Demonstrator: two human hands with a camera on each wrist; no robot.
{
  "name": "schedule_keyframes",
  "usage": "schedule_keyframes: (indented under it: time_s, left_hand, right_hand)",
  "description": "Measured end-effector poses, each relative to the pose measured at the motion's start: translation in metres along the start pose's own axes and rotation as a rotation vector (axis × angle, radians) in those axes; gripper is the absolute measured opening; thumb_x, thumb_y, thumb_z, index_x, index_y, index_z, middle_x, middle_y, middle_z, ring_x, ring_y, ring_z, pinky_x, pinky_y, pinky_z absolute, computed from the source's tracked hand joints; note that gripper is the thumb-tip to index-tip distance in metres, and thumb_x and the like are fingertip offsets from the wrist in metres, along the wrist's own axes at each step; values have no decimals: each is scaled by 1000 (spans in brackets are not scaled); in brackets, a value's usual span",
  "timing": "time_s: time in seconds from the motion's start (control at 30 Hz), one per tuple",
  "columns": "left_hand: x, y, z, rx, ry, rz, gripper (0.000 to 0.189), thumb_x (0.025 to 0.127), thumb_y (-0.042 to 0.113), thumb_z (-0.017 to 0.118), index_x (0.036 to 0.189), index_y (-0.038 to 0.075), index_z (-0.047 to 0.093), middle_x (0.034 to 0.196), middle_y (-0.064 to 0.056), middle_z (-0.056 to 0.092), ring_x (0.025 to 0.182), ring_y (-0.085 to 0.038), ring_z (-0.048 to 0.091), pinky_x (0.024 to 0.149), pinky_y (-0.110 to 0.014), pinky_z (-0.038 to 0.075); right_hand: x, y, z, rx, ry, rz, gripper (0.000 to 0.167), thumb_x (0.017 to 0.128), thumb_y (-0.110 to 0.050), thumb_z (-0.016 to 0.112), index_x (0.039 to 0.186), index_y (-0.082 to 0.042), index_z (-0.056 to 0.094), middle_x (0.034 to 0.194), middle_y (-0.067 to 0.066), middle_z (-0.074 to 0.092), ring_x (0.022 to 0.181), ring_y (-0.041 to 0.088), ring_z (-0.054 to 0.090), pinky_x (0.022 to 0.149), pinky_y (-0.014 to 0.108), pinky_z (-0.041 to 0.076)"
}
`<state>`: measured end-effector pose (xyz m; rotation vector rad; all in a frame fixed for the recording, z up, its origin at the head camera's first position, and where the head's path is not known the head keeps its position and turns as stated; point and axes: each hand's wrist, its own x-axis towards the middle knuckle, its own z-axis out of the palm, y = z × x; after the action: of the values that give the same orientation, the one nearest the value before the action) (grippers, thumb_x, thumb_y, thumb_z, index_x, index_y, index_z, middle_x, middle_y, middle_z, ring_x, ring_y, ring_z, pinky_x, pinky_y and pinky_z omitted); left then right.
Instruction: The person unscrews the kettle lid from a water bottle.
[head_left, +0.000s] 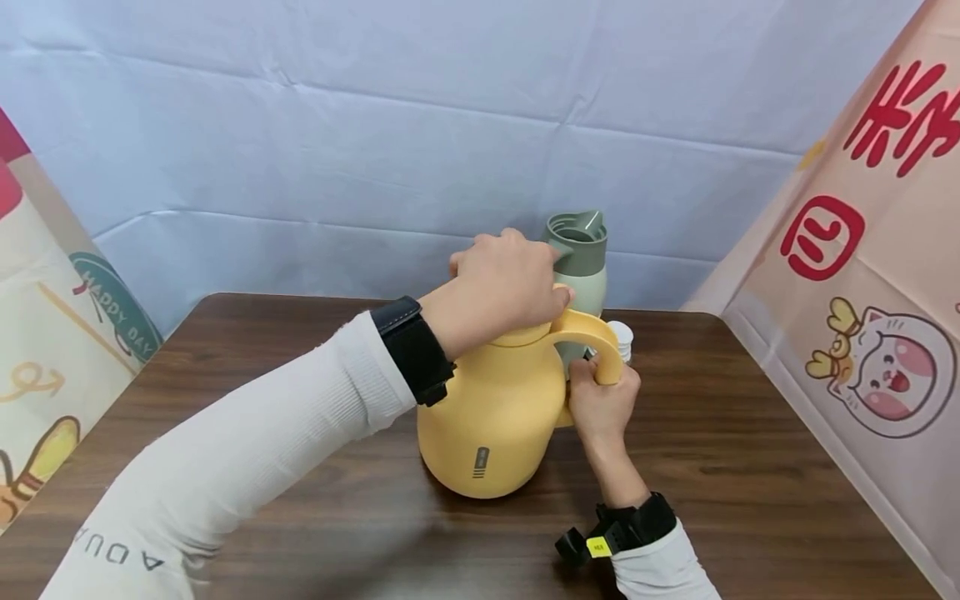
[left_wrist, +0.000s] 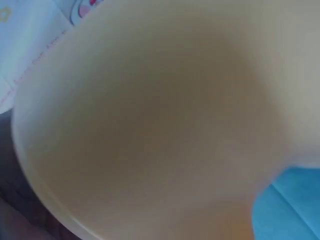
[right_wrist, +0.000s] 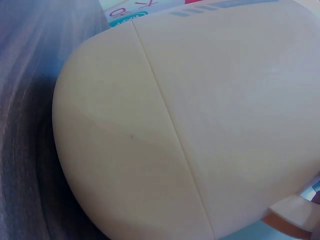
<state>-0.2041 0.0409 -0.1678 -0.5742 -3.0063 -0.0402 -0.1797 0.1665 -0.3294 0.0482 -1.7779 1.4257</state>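
A yellow thermos jug [head_left: 491, 417] stands upright on the wooden table. My left hand [head_left: 506, 279] grips its top from above, with bent fingers around the lid, which the hand mostly hides. On the jug's right side, my right hand [head_left: 603, 400] holds the curved handle [head_left: 596, 329]. The jug's pale body [left_wrist: 150, 120] fills most of the left wrist view, blurred. In the right wrist view the lower body [right_wrist: 130, 135] shows a seam running around it.
Behind the yellow jug stands a green thermos jug [head_left: 588, 287] with an uncovered mouth. A white cap [head_left: 621, 335] shows beside it, behind my right hand. The brown table [head_left: 750, 467] meets a pale blue cloth [head_left: 337, 150] at the back, with printed banners [head_left: 862, 333] at both sides.
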Motion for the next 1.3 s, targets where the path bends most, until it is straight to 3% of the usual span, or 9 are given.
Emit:
schedule_keyframes:
  time_s: [0.1, 0.27, 0.63, 0.7, 0.8, 0.93, 1.03, 1.17, 1.3]
  left_hand:
    - [5, -5, -2, -25, 10, -6, 39, 88, 56, 47, 81, 19, 59, 84, -4, 55, 71, -26, 54, 48, -41, 44]
    - [10, -17, -3, -113, 35, 11, 38, 88, 51, 51, 73, 16, 56, 76, -2, 56, 69, -20, 55, 52, -34, 44]
    - [19, -47, 1, -355, -13, -14, 43, 84, 41, 60, 57, 15, 39, 55, 3, 31, 54, -14, 42, 50, -25, 32]
    - [20, -51, 3, -376, -26, -14, 44, 84, 42, 59, 57, 14, 38, 55, 3, 30, 51, -14, 37, 49, -25, 28]
    - [21, -55, 5, -412, -13, 2, 36, 85, 40, 60, 64, 14, 48, 60, 2, 40, 56, -14, 42, 51, -24, 31]
    - [20, -61, 5, -480, 17, 26, 23, 86, 35, 63, 81, 13, 62, 81, -1, 58, 75, -18, 50, 60, -27, 37]
    - [19, -66, 6, -539, 30, 24, 20, 86, 32, 64, 83, 12, 66, 91, -1, 60, 80, -19, 51, 63, -28, 38]
    - [15, -73, 11, -634, 63, 43, 16, 86, 29, 64, 84, 13, 68, 88, 0, 63, 79, -17, 54, 64, -28, 40]
    - [12, -81, 17, -720, 111, 106, 13, 87, 23, 65, 88, 12, 71, 80, -1, 65, 78, -15, 56, 68, -28, 42]
  right_hand:
    - [-1, -15, -1, 13, -22, 17, 29, 70, 14, 45, 46, 2, 36, 41, -9, 31, 33, 3, 25, 35, 18, 19]
    - [-1, -16, -3, 40, -44, 40, 30, 71, 14, 44, 46, 2, 35, 41, -9, 30, 33, 3, 25, 35, 17, 19]
    - [-1, -15, -3, 51, -64, 85, 30, 72, 14, 45, 47, 3, 35, 41, -8, 30, 34, 4, 26, 36, 17, 19]
    - [-1, -14, -3, 57, -65, 91, 30, 72, 14, 45, 47, 3, 34, 41, -8, 30, 33, 4, 26, 36, 17, 20]
    - [0, -13, -4, 65, -67, 93, 30, 73, 14, 45, 47, 3, 34, 41, -8, 31, 33, 4, 26, 35, 17, 20]
    - [0, -13, -4, 67, -68, 90, 30, 73, 13, 45, 47, 2, 34, 41, -8, 31, 33, 4, 27, 35, 18, 21]
    - [0, -14, -4, 59, -67, 92, 30, 73, 13, 45, 47, 2, 34, 41, -8, 31, 33, 4, 27, 35, 17, 20]
    - [0, -14, -4, 54, -68, 99, 30, 73, 13, 45, 47, 2, 34, 41, -8, 31, 33, 4, 27, 35, 18, 20]
    - [0, -14, -4, 52, -72, 93, 30, 73, 13, 45, 47, 2, 34, 41, -8, 31, 32, 5, 27, 34, 18, 21]
